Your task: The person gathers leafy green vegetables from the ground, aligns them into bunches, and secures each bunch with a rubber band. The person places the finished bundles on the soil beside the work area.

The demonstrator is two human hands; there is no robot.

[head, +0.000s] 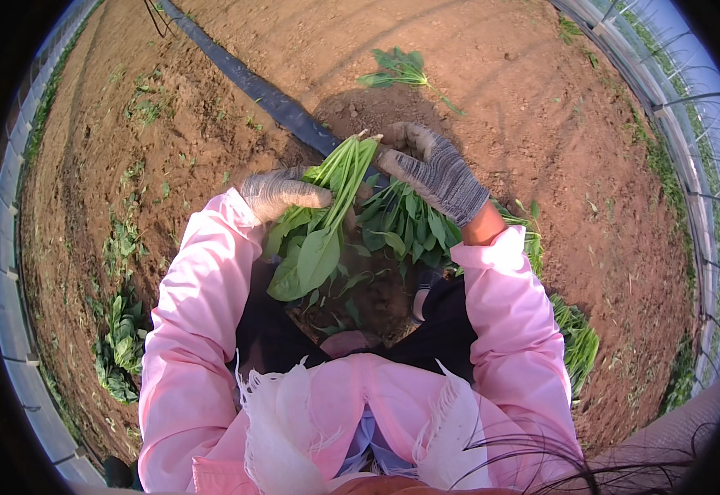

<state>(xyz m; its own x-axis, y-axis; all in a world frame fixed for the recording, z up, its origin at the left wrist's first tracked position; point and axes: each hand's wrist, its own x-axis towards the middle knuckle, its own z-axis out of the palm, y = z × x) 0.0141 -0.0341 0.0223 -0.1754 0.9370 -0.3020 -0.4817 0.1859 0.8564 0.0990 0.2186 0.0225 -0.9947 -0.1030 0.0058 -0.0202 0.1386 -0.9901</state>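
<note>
A bunch of leafy greens (319,247), apparently spinach, is gripped in my left hand (285,193), with its leaves hanging down toward my lap. The pale stems point away from me, their cut ends uppermost. My right hand (432,166) is at those stem ends, its thumb and fingertips close together beside them; whether it pinches a stem is hard to see. Both hands wear grey knit work gloves with dirty, lighter palms. Below my right hand a pile of dark green leaves (406,219) lies on the ground, partly hidden by the glove and forearm.
A dark flat hose (248,77) runs diagonally over the brown soil (551,154). One loose leafy plant (404,68) lies ahead. More greens (118,346) lie at the left, and a bunch (576,340) beside my right arm. Greenhouse side walls (10,260) curve along both edges.
</note>
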